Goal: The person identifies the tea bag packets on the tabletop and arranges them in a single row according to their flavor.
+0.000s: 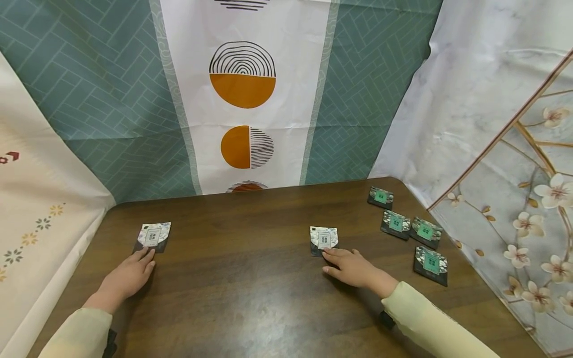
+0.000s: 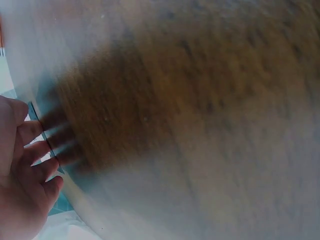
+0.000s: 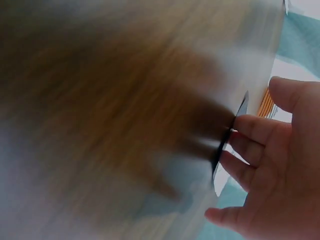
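At the table's left a flat square packet (image 1: 152,234), with a white patterned upper part and a dark lower edge, lies flat. The fingertips of my left hand (image 1: 127,276) rest on its near edge, fingers extended. A similar packet (image 1: 324,239) lies right of the middle, and my right hand (image 1: 353,268) touches its near edge with fingers loosely stretched. In the right wrist view the packet's thin dark edge (image 3: 218,159) shows at the fingertips of the right hand (image 3: 272,155). In the left wrist view the left hand (image 2: 30,170) has its fingertips at a thin dark edge.
Several dark packets with green labels lie flat on the right: one at the back (image 1: 380,197), two side by side, including this left one (image 1: 396,224), and one nearer (image 1: 431,265). The brown wooden table (image 1: 233,283) meets a patterned curtain (image 1: 179,164) at its back edge.
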### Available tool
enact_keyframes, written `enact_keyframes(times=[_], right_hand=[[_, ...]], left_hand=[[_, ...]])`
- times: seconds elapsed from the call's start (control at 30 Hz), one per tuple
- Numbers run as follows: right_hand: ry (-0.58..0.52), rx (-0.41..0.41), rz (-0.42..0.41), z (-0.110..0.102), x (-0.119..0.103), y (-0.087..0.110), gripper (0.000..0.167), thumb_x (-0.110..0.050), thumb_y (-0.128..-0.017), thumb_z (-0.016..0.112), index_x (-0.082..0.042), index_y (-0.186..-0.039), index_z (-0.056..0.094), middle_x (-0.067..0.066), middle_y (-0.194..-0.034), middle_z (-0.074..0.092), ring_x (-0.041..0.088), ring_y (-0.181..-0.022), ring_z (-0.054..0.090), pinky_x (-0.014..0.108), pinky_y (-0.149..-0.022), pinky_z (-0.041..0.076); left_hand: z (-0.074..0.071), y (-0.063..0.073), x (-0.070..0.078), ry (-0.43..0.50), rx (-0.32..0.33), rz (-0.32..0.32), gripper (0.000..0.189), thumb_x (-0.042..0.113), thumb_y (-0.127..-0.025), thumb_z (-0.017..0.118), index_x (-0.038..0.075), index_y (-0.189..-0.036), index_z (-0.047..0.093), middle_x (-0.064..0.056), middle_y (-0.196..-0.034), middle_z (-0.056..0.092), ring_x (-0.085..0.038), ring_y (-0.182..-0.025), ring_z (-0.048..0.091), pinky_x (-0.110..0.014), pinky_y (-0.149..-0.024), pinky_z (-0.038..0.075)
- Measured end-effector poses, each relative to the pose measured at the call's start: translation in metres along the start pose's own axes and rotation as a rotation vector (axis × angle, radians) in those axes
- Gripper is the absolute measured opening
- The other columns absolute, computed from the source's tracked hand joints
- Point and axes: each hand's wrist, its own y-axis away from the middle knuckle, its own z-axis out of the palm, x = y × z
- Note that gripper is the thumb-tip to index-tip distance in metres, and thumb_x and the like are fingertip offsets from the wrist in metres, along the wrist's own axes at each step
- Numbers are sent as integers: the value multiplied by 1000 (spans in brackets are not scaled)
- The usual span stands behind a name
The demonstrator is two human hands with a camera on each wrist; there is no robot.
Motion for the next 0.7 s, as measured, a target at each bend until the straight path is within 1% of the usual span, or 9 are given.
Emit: enact_keyframes(times=[0.17,0.43,0.7], right_hand=[[11,-23,-22,2,-22,-20,57,-40,-106,51,-9,-154,47,10,-164,42,36,-153,39,75,-121,23],[65,-42,-50,7,-52,-48,57,-44,-106,49,-14,-155,46,2,-166,40,27,-156,37,70,-123,26],[92,-68,-70,12,-78,-68,58,-46,-107,47,-16,-156,44,0,-167,38,26,-156,35,65,-125,27]], left_hand=[[-2,0,0,3,-3,-3,47,14,-103,48,-17,-138,51,-44,-144,45,-62,-132,44,-69,-107,43],[-5,-1,4,29,-50,-21,51,16,-104,45,-18,-142,45,-46,-147,38,-63,-134,42,-71,-106,43],[-5,1,4,37,-58,-29,52,17,-105,45,-19,-142,44,-46,-148,36,-64,-134,41,-71,-106,42]])
